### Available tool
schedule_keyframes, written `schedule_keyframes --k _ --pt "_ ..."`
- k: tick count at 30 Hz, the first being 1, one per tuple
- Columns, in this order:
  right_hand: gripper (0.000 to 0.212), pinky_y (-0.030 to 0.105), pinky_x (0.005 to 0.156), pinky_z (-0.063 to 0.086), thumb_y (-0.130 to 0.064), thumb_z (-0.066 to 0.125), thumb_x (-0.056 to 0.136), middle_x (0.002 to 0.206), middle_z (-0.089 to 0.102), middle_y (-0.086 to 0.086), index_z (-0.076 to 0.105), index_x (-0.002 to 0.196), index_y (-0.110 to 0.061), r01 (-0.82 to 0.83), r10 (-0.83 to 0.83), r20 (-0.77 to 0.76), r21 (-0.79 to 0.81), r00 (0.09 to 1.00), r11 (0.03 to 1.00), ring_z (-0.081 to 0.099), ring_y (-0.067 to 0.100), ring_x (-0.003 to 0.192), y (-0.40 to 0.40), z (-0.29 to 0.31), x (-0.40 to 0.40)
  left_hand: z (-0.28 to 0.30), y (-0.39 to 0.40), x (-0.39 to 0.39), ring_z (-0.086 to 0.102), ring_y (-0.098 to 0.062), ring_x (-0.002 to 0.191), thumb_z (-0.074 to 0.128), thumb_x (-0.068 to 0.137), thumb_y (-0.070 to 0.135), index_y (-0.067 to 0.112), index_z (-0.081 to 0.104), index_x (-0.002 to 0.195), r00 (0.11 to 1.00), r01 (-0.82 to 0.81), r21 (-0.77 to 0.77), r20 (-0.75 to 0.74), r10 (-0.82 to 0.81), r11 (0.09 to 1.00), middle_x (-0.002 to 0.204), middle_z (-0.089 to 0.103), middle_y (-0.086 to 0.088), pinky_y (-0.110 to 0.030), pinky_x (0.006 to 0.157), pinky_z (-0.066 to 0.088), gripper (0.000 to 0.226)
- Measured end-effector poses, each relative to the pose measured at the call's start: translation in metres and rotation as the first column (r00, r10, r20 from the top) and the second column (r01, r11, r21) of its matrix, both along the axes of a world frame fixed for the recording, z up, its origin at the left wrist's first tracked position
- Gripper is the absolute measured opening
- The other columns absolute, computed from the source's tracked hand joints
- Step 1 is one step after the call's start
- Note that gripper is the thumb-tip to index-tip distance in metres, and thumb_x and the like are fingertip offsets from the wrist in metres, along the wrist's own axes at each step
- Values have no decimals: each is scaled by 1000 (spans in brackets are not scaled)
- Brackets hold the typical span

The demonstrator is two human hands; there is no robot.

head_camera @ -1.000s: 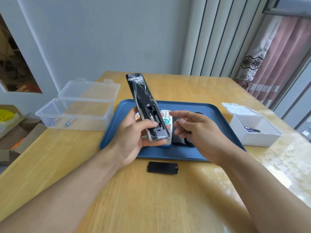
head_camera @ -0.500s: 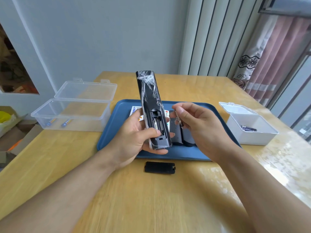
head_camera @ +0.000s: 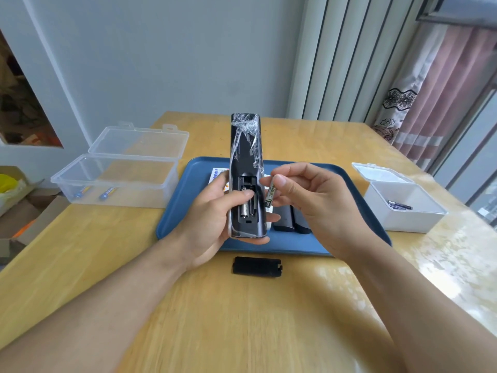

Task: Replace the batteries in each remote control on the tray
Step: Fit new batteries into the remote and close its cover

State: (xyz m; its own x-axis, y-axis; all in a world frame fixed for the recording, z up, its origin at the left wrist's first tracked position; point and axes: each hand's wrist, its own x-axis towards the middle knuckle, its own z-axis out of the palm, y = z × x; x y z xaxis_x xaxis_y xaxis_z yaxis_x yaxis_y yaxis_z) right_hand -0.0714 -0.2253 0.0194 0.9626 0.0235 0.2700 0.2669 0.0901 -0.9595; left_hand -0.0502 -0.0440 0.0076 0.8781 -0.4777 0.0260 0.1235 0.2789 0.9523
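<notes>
Black and wrapped in crinkled clear film, the long slim remote control (head_camera: pixel 246 168) stands tilted upright over the blue plastic tray (head_camera: pixel 188 211), gripped by the left hand (head_camera: pixel 215 219) with its thumb across the open battery bay, while the right hand (head_camera: pixel 309 200) pinches a small green-labelled battery (head_camera: pixel 271 193) just beside that bay. A second ago the right hand was empty at the compartment, so one old cell has just come out and, as far as the blur allows, another remains inside. Since then the remote has swung more upright; its flat black cover (head_camera: pixel 256 266) lies on the wooden table (head_camera: pixel 242 319), with new blue batteries (head_camera: pixel 107 192) in the clear box (head_camera: pixel 115 181) and spent ones in the white box (head_camera: pixel 403 208).
</notes>
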Motion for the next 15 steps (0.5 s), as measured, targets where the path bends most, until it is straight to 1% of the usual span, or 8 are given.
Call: schedule_keyframes --k 2,6,8,11,15 --pt "19 24 74 56 -20 69 82 94 78 10 69 94 -6 20 -19 28 -29 999 999 67 19 76 2 0 -2 0 0 0 76 -33 92 43 105 7 19 56 132 1000 16 12 -6 -16 1000 109 75 -8 -46 58 60 33" --pt "18 22 73 54 -22 72 80 93 77 13 71 92 -8 63 -59 54 -93 997 994 68 13 71 4 1 -3 0 -1 -2 74 -36 98 40 106 9 20 56 135 998 60 29 -30 -59 998 115 74 -11 -47 58 61 34" --pt "19 24 74 54 -24 73 80 92 76 15 72 92 -9 75 -69 57 -115 996 990 67 14 71 4 0 -4 -1 -2 -2 75 -35 95 40 106 10 20 56 135 998 60 31 -34 -59 998 113 74 -11 -49 59 62 35" --pt "19 27 74 55 -23 73 80 92 76 18 72 91 -8 80 -74 62 -104 995 991 66 17 71 5 -2 -3 -1 -2 -2 75 -35 91 38 106 9 21 57 134 998 57 33 -29 -56 998 111 74 -12 -51 59 62 36" --pt "18 26 74 55 -22 73 83 92 75 21 73 91 -6 99 -93 64 -104 994 990 66 20 73 5 -3 -3 -3 -2 -2 75 -35 91 37 107 9 21 57 135 998 65 30 -23 -64 997 109 74 -12 -50 59 62 36"
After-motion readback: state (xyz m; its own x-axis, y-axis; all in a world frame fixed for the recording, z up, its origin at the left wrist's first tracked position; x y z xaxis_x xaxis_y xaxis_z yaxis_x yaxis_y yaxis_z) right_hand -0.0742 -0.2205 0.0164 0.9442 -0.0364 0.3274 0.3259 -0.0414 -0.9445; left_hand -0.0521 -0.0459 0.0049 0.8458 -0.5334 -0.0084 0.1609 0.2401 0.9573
